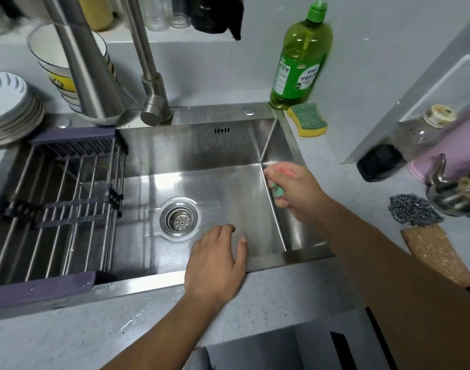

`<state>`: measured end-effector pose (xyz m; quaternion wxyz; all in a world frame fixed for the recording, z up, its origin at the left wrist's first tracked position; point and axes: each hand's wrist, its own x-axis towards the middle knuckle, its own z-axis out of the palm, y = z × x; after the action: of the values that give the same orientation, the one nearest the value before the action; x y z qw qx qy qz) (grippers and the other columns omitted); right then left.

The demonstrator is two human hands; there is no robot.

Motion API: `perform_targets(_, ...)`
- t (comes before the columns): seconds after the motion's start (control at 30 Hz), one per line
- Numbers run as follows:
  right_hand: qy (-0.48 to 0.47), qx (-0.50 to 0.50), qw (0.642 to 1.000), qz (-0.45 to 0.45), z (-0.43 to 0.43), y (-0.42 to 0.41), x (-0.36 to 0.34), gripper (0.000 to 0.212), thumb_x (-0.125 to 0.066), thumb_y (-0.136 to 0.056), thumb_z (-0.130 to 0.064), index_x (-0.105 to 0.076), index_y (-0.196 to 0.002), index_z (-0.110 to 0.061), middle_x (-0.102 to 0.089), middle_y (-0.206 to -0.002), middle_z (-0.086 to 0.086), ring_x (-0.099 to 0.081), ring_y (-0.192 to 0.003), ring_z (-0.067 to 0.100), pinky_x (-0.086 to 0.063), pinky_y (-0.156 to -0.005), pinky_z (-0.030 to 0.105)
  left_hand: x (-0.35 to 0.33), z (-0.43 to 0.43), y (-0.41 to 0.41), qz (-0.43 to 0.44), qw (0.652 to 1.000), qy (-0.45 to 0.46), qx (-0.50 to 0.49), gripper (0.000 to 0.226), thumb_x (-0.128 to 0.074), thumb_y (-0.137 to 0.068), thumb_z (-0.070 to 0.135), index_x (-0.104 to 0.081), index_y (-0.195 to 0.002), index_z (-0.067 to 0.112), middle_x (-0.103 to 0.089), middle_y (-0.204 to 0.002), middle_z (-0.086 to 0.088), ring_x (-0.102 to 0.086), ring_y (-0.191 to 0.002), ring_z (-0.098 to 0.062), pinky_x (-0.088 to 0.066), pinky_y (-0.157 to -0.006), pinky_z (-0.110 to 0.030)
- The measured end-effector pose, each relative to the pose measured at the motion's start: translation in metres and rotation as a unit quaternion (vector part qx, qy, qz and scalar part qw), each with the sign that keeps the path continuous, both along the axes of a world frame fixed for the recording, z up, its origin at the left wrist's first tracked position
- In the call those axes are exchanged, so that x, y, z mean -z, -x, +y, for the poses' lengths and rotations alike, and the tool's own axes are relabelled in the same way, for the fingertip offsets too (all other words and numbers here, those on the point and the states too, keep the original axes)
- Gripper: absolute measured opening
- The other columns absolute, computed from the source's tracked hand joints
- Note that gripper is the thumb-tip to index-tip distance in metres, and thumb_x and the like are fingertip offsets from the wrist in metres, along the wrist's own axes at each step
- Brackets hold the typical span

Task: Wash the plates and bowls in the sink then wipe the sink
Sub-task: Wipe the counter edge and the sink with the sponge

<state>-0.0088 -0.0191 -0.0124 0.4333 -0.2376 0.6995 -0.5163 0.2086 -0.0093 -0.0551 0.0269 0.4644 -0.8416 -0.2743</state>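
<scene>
The fingers (pixel 284 201) of my right hand (pixel 295 188) are curled tight round a small green cloth (pixel 278 191), pressing it against the right wall of the sink (pixel 202 150). My left hand (pixel 215 265) lies over the sink's front rim, fingers loose and holding nothing, near the drain strainer (pixel 179 218). The plates (pixel 7 108) and bowls (pixel 49 62) stand stacked on the tabletop (pixel 295 297) at the left, behind the drying rack (pixel 63 204).
</scene>
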Motion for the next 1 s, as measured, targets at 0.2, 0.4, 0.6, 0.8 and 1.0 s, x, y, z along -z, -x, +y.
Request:
perform_targets(0.2, -0.052, 0.026, 0.998, 0.001, 0.004, -0.008, 0.010, 0.022, -0.057, -0.098, -0.016, -0.057, -0.077, -0.011, -0.040, -0.058, 0.000, -0.029, -0.038, 0.008, -0.024, -0.038, 0.016, 0.002, -0.001, 0.001, 0.002, 1.000, -0.002, 0.009, 0.045, -0.029, -0.106, 0.049, -0.051, -0.137, 0.025, -0.059, -0.131, 0.002, -0.053, -0.121, -0.021, -0.035, -0.106, -0.036)
perform_targets(0.4, -0.055, 0.000, 0.996, 0.070, 0.009, -0.014, 0.006, 0.037, -0.044, -0.106, -0.019, -0.048, -0.069, -0.012, -0.036, -0.051, -0.002, -0.030, -0.034, 0.009, -0.027, -0.037, 0.020, 0.001, -0.001, 0.000, -0.009, 1.000, -0.003, 0.016, 0.049, -0.026, -0.106, 0.050, -0.049, -0.140, 0.025, -0.057, -0.134, 0.003, -0.052, -0.125, -0.019, -0.033, -0.108, -0.035)
perform_targets(0.6, -0.115, -0.001, 0.988, 0.099, 0.011, -0.015, 0.008, 0.029, -0.045, -0.104, -0.022, -0.052, -0.077, -0.013, -0.043, -0.058, -0.002, -0.037, -0.044, 0.010, -0.033, -0.041, 0.021, 0.004, 0.000, 0.002, -0.034, 0.999, 0.008, 0.030, 0.047, -0.023, -0.106, 0.050, -0.054, -0.131, 0.026, -0.058, -0.126, 0.004, -0.053, -0.120, -0.020, -0.034, -0.107, -0.036)
perform_targets(0.8, -0.114, -0.016, 0.993, -0.036, 0.005, -0.020, 0.002, 0.017, -0.056, -0.101, -0.023, -0.062, -0.113, -0.011, -0.068, -0.102, 0.013, -0.064, -0.073, 0.020, -0.053, -0.057, 0.031, 0.005, 0.002, -0.001, -0.010, 0.999, -0.003, 0.039, 0.060, -0.014, -0.098, 0.055, -0.061, -0.120, 0.025, -0.063, -0.115, 0.002, -0.060, -0.108, -0.024, -0.045, -0.101, -0.041)
perform_targets(1.0, -0.072, 0.024, 0.997, -0.007, -0.022, -0.007, -0.009, 0.027, -0.050, -0.104, -0.010, -0.057, -0.130, -0.006, -0.058, -0.093, 0.027, -0.063, -0.085, 0.027, -0.058, -0.071, 0.038, -0.006, -0.037, -0.003, 0.076, 0.994, -0.078, 0.013, 0.064, -0.022, -0.095, 0.063, -0.052, -0.139, 0.027, -0.052, -0.137, 0.008, -0.050, -0.129, -0.014, -0.035, -0.110, -0.027)
